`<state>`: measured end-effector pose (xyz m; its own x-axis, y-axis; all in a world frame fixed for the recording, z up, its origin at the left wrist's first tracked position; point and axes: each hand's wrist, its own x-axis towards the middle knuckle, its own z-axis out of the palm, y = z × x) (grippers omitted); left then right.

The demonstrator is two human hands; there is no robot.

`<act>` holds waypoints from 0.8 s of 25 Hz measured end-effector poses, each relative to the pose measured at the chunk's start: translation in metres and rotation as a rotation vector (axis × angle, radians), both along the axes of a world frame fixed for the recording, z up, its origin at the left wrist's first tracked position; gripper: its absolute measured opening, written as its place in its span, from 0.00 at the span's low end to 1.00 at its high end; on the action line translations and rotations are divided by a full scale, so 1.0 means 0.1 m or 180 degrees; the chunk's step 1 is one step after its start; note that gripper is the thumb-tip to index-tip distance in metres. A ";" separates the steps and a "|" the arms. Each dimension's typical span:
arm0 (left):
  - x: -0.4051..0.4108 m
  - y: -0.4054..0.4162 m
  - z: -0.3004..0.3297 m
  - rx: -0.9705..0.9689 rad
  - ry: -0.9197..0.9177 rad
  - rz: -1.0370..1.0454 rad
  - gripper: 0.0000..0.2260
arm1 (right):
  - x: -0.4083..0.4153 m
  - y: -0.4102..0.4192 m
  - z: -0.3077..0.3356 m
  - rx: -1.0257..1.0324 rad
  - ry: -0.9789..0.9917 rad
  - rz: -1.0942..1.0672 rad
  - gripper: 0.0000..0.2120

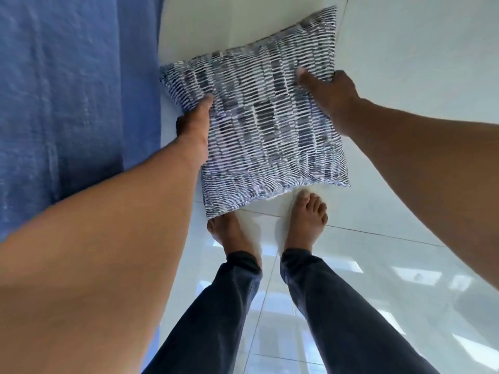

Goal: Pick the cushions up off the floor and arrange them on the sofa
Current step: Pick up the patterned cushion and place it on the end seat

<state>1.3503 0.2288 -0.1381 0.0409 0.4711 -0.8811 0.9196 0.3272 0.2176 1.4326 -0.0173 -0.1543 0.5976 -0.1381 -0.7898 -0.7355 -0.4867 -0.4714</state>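
Observation:
A square cushion (259, 117) with a dark blue and white dashed pattern is held above the white floor, in front of my feet. My left hand (195, 122) grips its left edge, thumb on top and fingers underneath. My right hand (328, 95) grips its right edge, thumb pressed into the top face. The sofa (75, 98), covered in blue fabric, fills the left side of the view, right beside the cushion's left corner.
Glossy white floor tiles (405, 184) spread to the right and below. My bare feet (307, 220) and dark trouser legs (337, 306) stand just under the cushion's near edge.

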 end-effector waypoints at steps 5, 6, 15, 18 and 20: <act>0.00 -0.21 0.42 -0.0202 -0.0392 0.0073 0.19 | -0.11 -0.16 0.39 0.0563 -0.0079 -0.0622 0.29; 0.00 -0.25 0.59 -0.0286 -0.0472 0.0102 0.18 | -0.14 -0.22 0.57 0.0604 -0.0125 -0.0663 0.26; -0.07 -0.45 2.83 -0.0706 -0.0908 0.0170 0.16 | -0.09 -0.56 2.96 0.0546 -0.0537 -0.0583 0.20; -0.08 -0.40 3.63 -0.0643 -0.1173 0.0216 0.12 | -0.01 -0.50 3.75 0.0614 -0.0658 -0.0510 0.18; -0.11 -0.31 4.20 -0.0578 -0.1372 0.0234 0.12 | 0.03 -0.42 4.29 0.0687 -0.0727 -0.0445 0.16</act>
